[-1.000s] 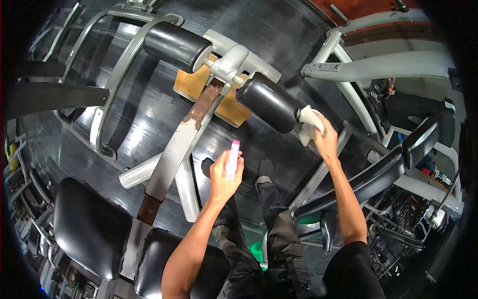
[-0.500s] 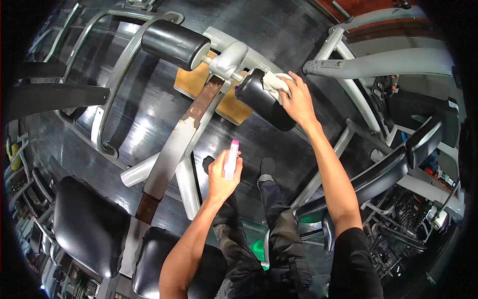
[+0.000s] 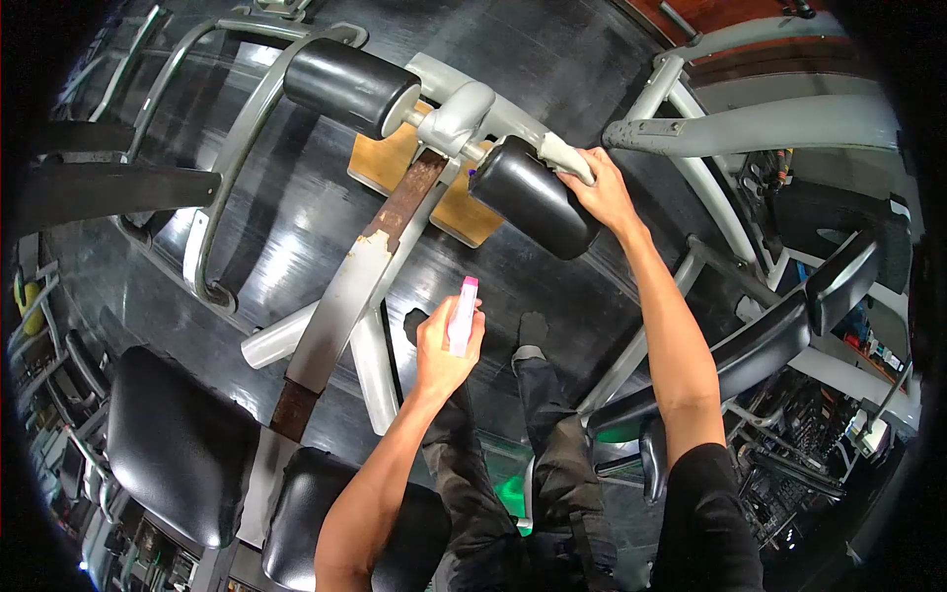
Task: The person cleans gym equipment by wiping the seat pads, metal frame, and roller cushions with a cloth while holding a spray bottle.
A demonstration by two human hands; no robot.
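Note:
My right hand [image 3: 607, 194] is closed on a white cloth [image 3: 565, 158] and presses it against the far upper side of a black padded roller [image 3: 533, 202]. That roller sits on the right end of a crossbar on a grey gym machine frame. A matching roller pad [image 3: 345, 84] is on the crossbar's left end. Lower down, my left hand [image 3: 446, 345] is wrapped round a spray bottle, whose white top [image 3: 461, 326] and pink nozzle point away from me. The bottle's body is hidden below the hand, apart from the roller.
A rusted, peeling beam [image 3: 340, 306] runs from the rollers to black seat pads [image 3: 178, 449] at lower left. A wooden board [image 3: 464, 212] lies beneath the crossbar. Other machines' grey frames [image 3: 750, 128] and a black padded bench [image 3: 750, 345] stand to the right.
My right hand has slid the cloth from the roller's top over to its far right side. The left hand with the spray bottle has stayed nearly in place.

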